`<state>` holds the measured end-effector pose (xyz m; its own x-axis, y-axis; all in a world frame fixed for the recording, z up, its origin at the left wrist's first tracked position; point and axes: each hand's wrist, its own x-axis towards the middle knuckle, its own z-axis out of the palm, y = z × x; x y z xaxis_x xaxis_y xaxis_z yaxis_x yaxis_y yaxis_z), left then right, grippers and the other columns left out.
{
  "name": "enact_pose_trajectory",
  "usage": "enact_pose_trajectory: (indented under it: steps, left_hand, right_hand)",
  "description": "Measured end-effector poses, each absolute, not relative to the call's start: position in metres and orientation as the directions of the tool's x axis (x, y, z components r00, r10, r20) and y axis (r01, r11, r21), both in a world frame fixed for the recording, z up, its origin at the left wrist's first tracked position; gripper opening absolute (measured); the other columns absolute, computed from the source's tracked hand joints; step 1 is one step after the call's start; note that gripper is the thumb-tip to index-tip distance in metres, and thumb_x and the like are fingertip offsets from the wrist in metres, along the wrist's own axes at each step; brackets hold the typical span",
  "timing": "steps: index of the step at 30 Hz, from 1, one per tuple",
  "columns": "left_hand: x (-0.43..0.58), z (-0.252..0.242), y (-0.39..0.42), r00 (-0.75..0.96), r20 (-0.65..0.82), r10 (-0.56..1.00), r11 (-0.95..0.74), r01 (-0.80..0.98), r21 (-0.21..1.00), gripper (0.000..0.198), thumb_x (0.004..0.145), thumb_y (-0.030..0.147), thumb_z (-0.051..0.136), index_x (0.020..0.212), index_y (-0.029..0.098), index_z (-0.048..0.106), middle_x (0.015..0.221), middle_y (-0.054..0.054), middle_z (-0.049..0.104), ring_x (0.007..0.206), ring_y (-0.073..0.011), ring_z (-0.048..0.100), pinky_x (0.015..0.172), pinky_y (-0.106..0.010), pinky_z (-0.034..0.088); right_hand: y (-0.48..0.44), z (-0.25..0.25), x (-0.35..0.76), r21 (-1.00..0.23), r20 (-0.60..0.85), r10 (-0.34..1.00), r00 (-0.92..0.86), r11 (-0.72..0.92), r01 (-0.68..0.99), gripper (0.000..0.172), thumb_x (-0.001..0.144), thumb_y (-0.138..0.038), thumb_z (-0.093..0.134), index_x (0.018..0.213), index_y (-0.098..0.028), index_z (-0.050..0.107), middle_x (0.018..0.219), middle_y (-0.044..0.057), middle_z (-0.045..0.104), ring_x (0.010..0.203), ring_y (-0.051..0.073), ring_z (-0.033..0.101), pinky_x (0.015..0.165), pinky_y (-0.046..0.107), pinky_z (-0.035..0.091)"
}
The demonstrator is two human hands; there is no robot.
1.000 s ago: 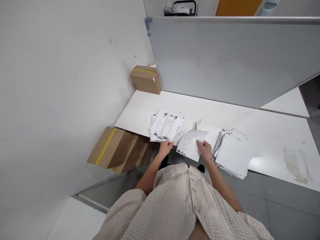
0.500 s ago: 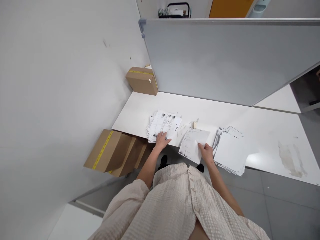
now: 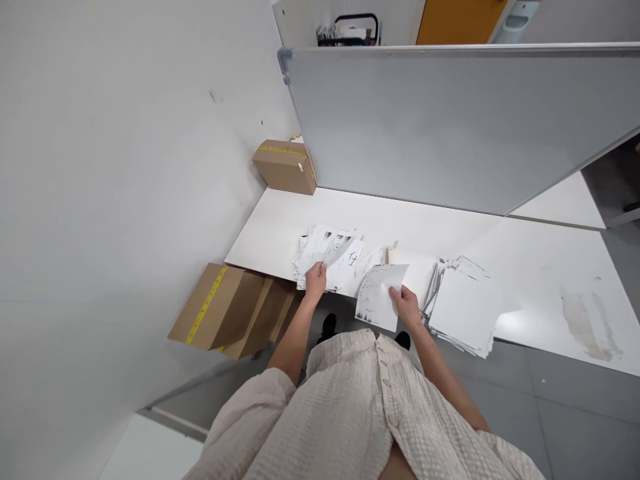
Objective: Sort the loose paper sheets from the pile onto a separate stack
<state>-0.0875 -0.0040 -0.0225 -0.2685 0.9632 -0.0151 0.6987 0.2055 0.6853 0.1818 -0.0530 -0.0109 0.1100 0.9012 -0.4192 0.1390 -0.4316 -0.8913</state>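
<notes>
Okay, printed sheet (image 3: 377, 307) is pinched in right hand (image 3: 407, 307) over front edge of table (image 3: 530, 267), left hand (image 3: 315, 281) grips curling top page (image 3: 320, 248) of left stack (image 3: 346, 275), right stack (image 3: 465, 310) nearby, cardboard box (image 3: 286, 175) at far-left corner.

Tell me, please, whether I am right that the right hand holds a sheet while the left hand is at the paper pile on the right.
Not quite: the pile is wrong. The head view shows the left hand at the paper pile on the left; the right hand does hold a sheet.
</notes>
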Motion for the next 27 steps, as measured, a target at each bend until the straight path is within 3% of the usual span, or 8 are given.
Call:
enact_pose_trajectory:
  steps: [4, 8, 13, 18, 21, 25, 27]
  left_hand:
    - [-0.07, 0.008, -0.022, -0.081, 0.164, 0.983, -0.074, 0.645, 0.76, 0.031, 0.087, 0.029, 0.03, 0.108, 0.019, 0.051, 0.107, -0.007, 0.058, 0.098, -0.0151, 0.054, 0.082, -0.027, 0.042]
    - [-0.033, 0.021, -0.049, 0.244, 0.255, 0.936, -0.353, 0.646, 0.677, 0.029, 0.085, 0.019, 0.03, 0.107, 0.019, 0.05, 0.112, -0.006, 0.056, 0.112, -0.0154, 0.045, 0.097, -0.036, 0.032]
    - [0.003, 0.017, -0.067, 0.519, 0.148, 0.842, -0.493, 0.628, 0.602, 0.032, 0.084, 0.012, 0.029, 0.106, 0.018, 0.052, 0.116, -0.006, 0.054, 0.118, -0.0171, 0.04, 0.101, -0.042, 0.025]
    - [0.012, 0.015, -0.071, 0.614, 0.083, 0.785, -0.515, 0.572, 0.638, 0.033, 0.086, 0.018, 0.028, 0.107, 0.02, 0.053, 0.118, -0.007, 0.053, 0.122, -0.0185, 0.035, 0.103, -0.044, 0.019]
    - [0.006, 0.013, -0.065, 0.549, 0.094, 0.83, -0.439, 0.541, 0.718, 0.031, 0.084, 0.032, 0.04, 0.111, 0.022, 0.051, 0.121, -0.007, 0.05, 0.123, -0.0201, 0.033, 0.104, -0.042, 0.02]
    - [-0.01, 0.001, -0.036, 0.056, -0.051, 0.997, 0.014, 0.52, 0.854, 0.044, 0.083, 0.035, 0.042, 0.123, 0.018, 0.039, 0.124, -0.011, 0.046, 0.117, -0.0188, 0.04, 0.097, -0.036, 0.032]
    - [-0.016, -0.007, -0.018, 0.018, -0.176, 0.984, 0.154, 0.408, 0.9, 0.044, 0.082, 0.031, 0.043, 0.124, 0.017, 0.037, 0.122, -0.011, 0.049, 0.114, -0.0189, 0.044, 0.093, -0.033, 0.036]
  right_hand:
    - [-0.045, -0.008, 0.169, -0.859, -0.507, 0.862, 0.033, -0.501, -0.111, 0.036, 0.066, -0.051, 0.055, 0.082, -0.019, 0.058, 0.066, 0.002, 0.062, 0.055, 0.018, 0.055, 0.048, 0.028, 0.04]
    - [-0.033, -0.003, 0.157, -0.828, -0.528, 0.849, -0.003, -0.515, -0.221, 0.034, 0.065, -0.05, 0.056, 0.079, -0.02, 0.057, 0.062, 0.0, 0.061, 0.053, 0.016, 0.054, 0.046, 0.026, 0.039]
    - [-0.028, 0.004, 0.155, -0.877, -0.464, 0.886, 0.014, -0.457, -0.146, 0.043, 0.071, -0.056, 0.044, 0.086, -0.018, 0.057, 0.067, 0.005, 0.063, 0.056, 0.017, 0.056, 0.045, 0.025, 0.04]
    - [-0.034, 0.0, 0.165, -0.94, -0.338, 0.941, 0.011, -0.337, -0.057, 0.043, 0.066, -0.049, 0.056, 0.095, -0.017, 0.057, 0.083, 0.006, 0.066, 0.072, 0.019, 0.059, 0.062, 0.03, 0.046]
    - [-0.036, -0.003, 0.175, -0.939, -0.345, 0.937, 0.062, -0.344, -0.017, 0.042, 0.063, -0.045, 0.061, 0.091, -0.014, 0.058, 0.088, 0.008, 0.066, 0.075, 0.021, 0.059, 0.065, 0.032, 0.046]
    - [-0.037, -0.001, 0.188, -0.949, -0.315, 0.948, 0.038, -0.315, -0.026, 0.04, 0.066, -0.044, 0.06, 0.095, -0.016, 0.06, 0.095, 0.009, 0.065, 0.083, 0.023, 0.059, 0.069, 0.034, 0.046]
    - [-0.038, 0.0, 0.193, -0.958, -0.285, 0.959, 0.006, -0.285, -0.017, 0.039, 0.067, -0.043, 0.06, 0.095, -0.016, 0.06, 0.097, 0.008, 0.065, 0.088, 0.024, 0.058, 0.073, 0.035, 0.045]
